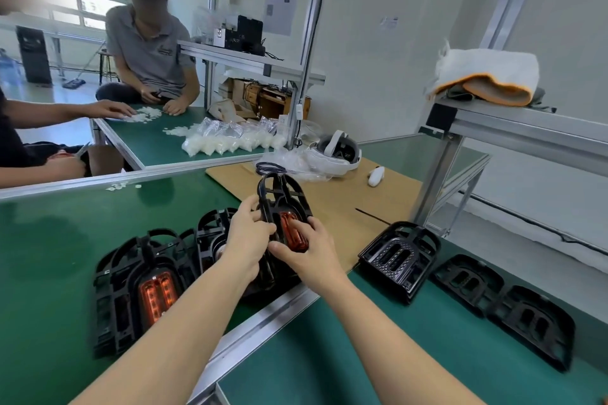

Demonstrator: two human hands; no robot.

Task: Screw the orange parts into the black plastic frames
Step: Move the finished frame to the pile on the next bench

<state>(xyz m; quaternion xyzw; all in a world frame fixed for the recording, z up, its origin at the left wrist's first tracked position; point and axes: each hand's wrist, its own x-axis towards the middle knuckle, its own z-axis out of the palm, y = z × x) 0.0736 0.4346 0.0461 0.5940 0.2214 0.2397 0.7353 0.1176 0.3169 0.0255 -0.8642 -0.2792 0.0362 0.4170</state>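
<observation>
A black frame [283,204] is held upright above the table [59,240], near the middle of the view, with an orange part [292,233] seated in its lower half. The frame is gripped from the left by the left hand [246,240], whose fingers are curled round its edge. The right hand [306,253] is placed on the other side, with its thumb pressed on the orange part and its fingers wrapped round the frame from below.

Just left of the hands and partly hidden behind the left forearm, a second frame [210,233] is seen. Further left, a finished frame [138,289] with a glowing orange insert [156,296] lies flat on the green mat. To the right, across the metal rail [263,322] that divides the table, three empty frames are laid in a row: one [399,256] near the hands, one [467,283] beyond it, and one [533,325] close to the table's right edge.

Behind the held frame a sheet of cardboard [345,204] is spread, with a white headset [339,148], a white controller [376,176] and a thin dark rod [371,215] on it. Bare green mat is left in the near right corner and far left. A metal post [437,181] stands at the right, carrying a shelf [526,128] with folded cloths [487,79].
</observation>
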